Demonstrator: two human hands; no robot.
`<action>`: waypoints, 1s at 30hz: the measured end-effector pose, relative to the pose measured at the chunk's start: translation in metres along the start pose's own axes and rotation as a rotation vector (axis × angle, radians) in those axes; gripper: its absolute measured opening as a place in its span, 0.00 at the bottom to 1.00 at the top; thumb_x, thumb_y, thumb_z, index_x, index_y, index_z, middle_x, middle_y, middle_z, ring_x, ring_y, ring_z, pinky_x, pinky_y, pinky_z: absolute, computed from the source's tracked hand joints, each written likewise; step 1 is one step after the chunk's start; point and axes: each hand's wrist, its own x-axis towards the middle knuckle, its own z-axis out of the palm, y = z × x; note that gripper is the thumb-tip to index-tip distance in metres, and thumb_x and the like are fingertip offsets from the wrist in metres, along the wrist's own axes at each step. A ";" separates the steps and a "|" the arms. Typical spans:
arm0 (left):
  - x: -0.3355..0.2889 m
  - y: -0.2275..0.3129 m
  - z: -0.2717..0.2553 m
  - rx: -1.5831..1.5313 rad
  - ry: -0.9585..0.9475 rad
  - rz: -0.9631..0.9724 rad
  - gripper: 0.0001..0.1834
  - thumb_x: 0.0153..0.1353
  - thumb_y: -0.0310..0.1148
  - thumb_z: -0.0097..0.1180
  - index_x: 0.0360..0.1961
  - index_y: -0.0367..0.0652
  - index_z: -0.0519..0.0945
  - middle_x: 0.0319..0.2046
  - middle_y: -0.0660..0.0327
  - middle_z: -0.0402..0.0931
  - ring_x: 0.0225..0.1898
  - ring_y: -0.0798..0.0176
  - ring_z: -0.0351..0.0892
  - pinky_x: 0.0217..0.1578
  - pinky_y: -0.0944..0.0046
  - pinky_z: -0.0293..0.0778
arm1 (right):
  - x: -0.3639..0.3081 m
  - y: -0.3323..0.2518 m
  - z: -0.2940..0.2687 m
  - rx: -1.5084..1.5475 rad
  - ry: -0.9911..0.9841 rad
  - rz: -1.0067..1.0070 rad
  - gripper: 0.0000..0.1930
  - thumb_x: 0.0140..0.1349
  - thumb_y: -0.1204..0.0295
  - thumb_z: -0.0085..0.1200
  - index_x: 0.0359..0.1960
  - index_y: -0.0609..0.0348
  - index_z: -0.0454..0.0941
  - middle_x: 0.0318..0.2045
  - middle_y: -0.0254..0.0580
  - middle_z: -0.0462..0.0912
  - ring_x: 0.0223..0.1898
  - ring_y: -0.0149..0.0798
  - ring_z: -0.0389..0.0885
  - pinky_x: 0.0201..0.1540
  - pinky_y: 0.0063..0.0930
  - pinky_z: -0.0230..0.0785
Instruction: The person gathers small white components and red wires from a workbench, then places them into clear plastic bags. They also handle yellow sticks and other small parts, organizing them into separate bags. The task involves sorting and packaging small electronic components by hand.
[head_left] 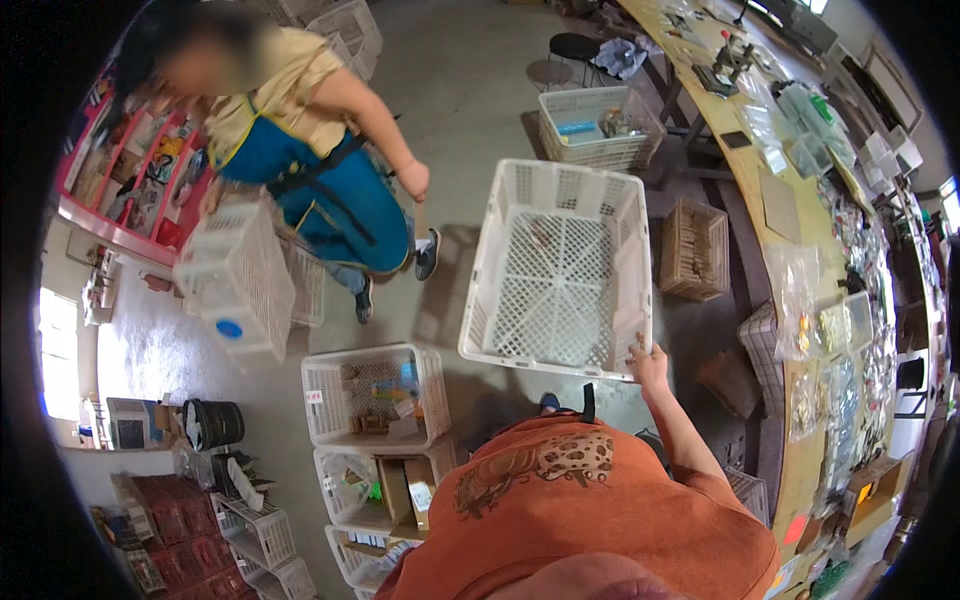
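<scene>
A large white plastic crate with a lattice bottom hangs tilted in front of me, and nothing lies inside it. My right hand grips the rim at its near right corner, with the fingers curled over the edge. My left hand does not show; my body in an orange shirt fills the lower part of the view.
A co-worker in a blue apron stands at the far left, holding another white crate. Filled crates line the floor at my left. A cluttered long table runs along the right, with a brown crate beside it.
</scene>
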 end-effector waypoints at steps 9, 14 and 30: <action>0.186 0.200 -0.087 0.074 -0.061 0.080 0.16 0.71 0.43 0.46 0.34 0.43 0.78 0.19 0.64 0.72 0.17 0.68 0.68 0.19 0.64 0.65 | 0.164 -0.109 0.204 0.140 -0.047 0.281 0.16 0.63 0.72 0.54 0.53 0.55 0.72 0.33 0.38 0.76 0.27 0.36 0.77 0.24 0.37 0.80; 0.342 0.412 -0.199 0.075 -0.134 0.449 0.14 0.71 0.42 0.47 0.38 0.43 0.78 0.20 0.65 0.71 0.17 0.69 0.67 0.18 0.65 0.63 | 0.252 -0.136 0.255 0.347 0.121 0.488 0.13 0.67 0.70 0.50 0.52 0.58 0.71 0.38 0.43 0.76 0.33 0.44 0.80 0.23 0.42 0.82; 0.593 0.904 -0.359 0.380 -0.290 0.543 0.13 0.68 0.42 0.50 0.41 0.43 0.80 0.29 0.61 0.82 0.31 0.67 0.81 0.32 0.66 0.76 | 0.631 -0.217 0.379 1.001 0.728 0.484 0.16 0.64 0.76 0.45 0.53 0.68 0.66 0.52 0.58 0.68 0.42 0.56 0.74 0.33 0.42 0.85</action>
